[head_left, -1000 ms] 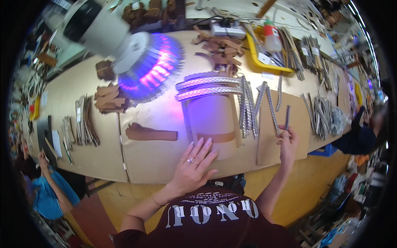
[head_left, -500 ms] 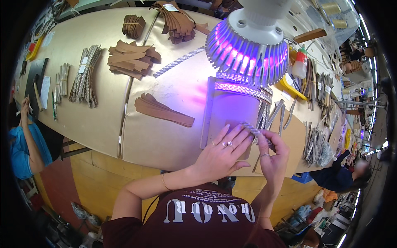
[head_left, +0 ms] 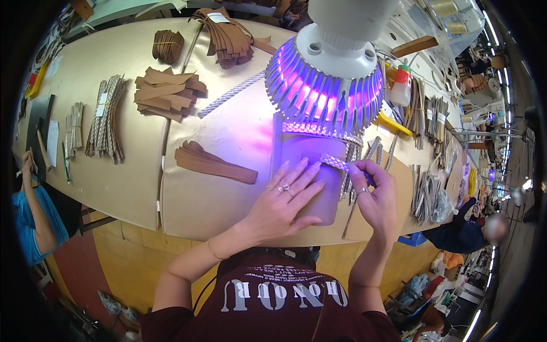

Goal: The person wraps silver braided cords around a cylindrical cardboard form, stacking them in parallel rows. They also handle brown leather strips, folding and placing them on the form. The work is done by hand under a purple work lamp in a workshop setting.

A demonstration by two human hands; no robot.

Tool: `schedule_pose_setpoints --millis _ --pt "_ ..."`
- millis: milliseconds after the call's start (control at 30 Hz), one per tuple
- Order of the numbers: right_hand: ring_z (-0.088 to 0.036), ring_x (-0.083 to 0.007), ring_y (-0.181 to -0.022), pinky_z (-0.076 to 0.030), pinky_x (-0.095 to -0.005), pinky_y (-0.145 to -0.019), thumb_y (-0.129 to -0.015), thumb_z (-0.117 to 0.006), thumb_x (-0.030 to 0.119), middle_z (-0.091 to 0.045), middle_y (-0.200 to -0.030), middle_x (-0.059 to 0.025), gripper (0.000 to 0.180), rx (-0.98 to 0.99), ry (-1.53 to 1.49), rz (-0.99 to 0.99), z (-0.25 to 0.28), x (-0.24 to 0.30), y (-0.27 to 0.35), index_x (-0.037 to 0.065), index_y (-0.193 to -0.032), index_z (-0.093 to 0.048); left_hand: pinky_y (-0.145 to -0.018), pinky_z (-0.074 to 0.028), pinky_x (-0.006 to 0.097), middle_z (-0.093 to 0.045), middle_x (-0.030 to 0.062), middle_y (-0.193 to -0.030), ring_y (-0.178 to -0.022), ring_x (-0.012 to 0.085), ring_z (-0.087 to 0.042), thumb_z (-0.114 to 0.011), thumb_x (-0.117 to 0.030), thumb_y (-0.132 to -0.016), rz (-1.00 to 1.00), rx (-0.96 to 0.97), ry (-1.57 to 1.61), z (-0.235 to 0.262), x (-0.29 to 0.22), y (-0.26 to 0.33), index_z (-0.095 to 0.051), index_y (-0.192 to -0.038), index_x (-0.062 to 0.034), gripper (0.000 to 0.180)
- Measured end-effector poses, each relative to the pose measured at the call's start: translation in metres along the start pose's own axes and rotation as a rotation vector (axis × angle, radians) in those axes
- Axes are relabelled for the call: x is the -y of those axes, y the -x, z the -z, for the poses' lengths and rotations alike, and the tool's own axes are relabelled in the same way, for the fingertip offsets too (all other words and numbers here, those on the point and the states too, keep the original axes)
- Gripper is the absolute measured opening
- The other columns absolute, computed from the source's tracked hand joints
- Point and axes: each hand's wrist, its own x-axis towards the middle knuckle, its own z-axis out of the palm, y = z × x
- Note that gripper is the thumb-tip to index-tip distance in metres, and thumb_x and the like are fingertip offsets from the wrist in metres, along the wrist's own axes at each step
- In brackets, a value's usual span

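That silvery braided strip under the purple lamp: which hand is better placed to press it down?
Probably the right hand: it already pinches the silvery braided strip, while the left hand lies flat on the brown leather panel.

- Workbench (head_left: 131,188): long, light tan top, running from upper left to right.
- Flat brown piece (head_left: 310,171), under the violet lamp glow near the front edge.
- Stack of brown strips (head_left: 213,164), lying just left of that piece.
- Loose pile of brown cut pieces (head_left: 165,94), mid-bench.
- Bundled brown stack (head_left: 167,45) and a larger fanned stack (head_left: 228,35) at the far edge.
- Single braided silver strip (head_left: 231,94), lying diagonally.
- Braided strip bundles (head_left: 107,122), left end, with smaller bundle (head_left: 74,128) beside.
- Further braided strips (head_left: 427,194) at right end.
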Motion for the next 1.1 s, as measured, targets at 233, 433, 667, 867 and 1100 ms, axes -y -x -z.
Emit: schedule_pose_setpoints --millis 233,433,667,867,1100 --pt "-0.051 -0.0091 -0.061 -0.041 -0.0257 -0.057 -0.091 -0.068 0.019 -0.061 -0.068 -0.0038 0.023 0.023 0.031 0.028 -0.008 0.015 -0.012 -0.003 -0.091 -0.068 -0.109 -0.033 0.049 -0.054 0.0177 -0.136 -0.128 0.0351 -0.05 -0.062 -0.038 -0.091 0.162 -0.191 0.028 -0.001 0.004 0.006 -0.059 -0.125 -0.0043 0.048" --pt "-0.05 -0.006 -0.059 -0.041 -0.0248 -0.054 -0.087 -0.071 0.02 -0.06 -0.064 -0.003 0.024 0.023 0.186 0.042 -0.017 0.033 -0.015 -0.004 -0.089 -0.07 -0.108 -0.034 0.048 -0.054 0.0186 -0.136 -0.125 0.0339 -0.051 -0.064 -0.035 -0.09 0.173 -0.167 0.03 -0.009 0.0 0.01 -0.058 -0.126 -0.0026 0.049" --pt "-0.05 -0.0054 -0.057 -0.041 -0.0255 -0.052 -0.086 -0.071 0.019 -0.06 -0.06 -0.0035 0.024 0.094 0.316 -0.039 -0.031 0.028 -0.024 -0.005 -0.086 -0.069 -0.11 -0.033 0.048 -0.049 0.0182 -0.14 -0.129 0.0329 -0.047 -0.063 -0.034 -0.09 0.158 -0.166 0.043 -0.015 -0.002 0.013 -0.053 -0.131 0.0002 0.054" --pt "-0.047 -0.0043 -0.058 -0.04 -0.0245 -0.052 -0.086 -0.07 0.019 -0.058 -0.06 -0.0016 0.025 0.011 0.24 0.113 -0.036 0.021 -0.023 -0.005 -0.08 -0.064 -0.112 -0.031 0.049 -0.048 0.0191 -0.141 -0.133 0.0334 -0.044 -0.063 -0.032 -0.09 0.153 -0.19 0.106 -0.021 0.0 0.015 -0.052 -0.132 0.0009 0.055" --pt "-0.047 -0.0042 -0.059 -0.04 -0.0247 -0.052 -0.086 -0.071 0.019 -0.058 -0.061 -0.0008 0.025 -0.014 0.237 0.127 -0.039 0.016 -0.025 -0.005 -0.078 -0.064 -0.112 -0.031 0.051 -0.05 0.0194 -0.139 -0.132 0.0344 -0.046 -0.068 -0.031 -0.087 0.153 -0.2 0.127 -0.022 0.0 0.016 -0.052 -0.132 0.0021 0.058"
